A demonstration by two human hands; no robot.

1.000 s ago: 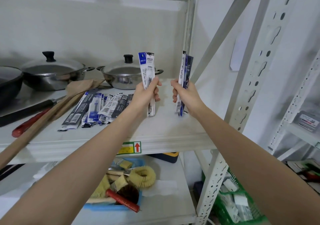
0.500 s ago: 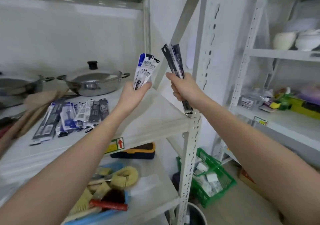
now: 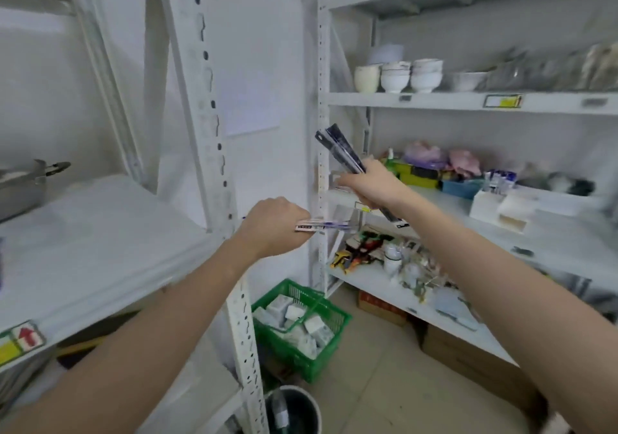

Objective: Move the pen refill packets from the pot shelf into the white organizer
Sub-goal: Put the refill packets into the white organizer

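Note:
My left hand [image 3: 272, 224] grips white pen refill packets [image 3: 322, 225] that stick out sideways to the right. My right hand [image 3: 369, 184] grips dark pen refill packets [image 3: 339, 147] that point up and to the left, their lower ends showing below the wrist. Both hands are in the gap between two shelf units. The white organizer [image 3: 491, 204] stands on the right unit's middle shelf, to the right of my right hand. The pot shelf [image 3: 83, 233] lies at the left, with part of a steel pot [image 3: 20, 186] at its far edge.
White bowls [image 3: 398, 76] sit on the right unit's upper shelf. A blue tray [image 3: 463, 188] and bags stand behind the organizer. A perforated upright post [image 3: 214, 132] rises between me and the gap. A green basket [image 3: 301, 326] and a bucket [image 3: 291, 410] are on the floor.
The view has swung right, away from the pot shelf toward the right shelf unit. Both hands moved right with their packets; the left hand's packets turned from upright to sideways.

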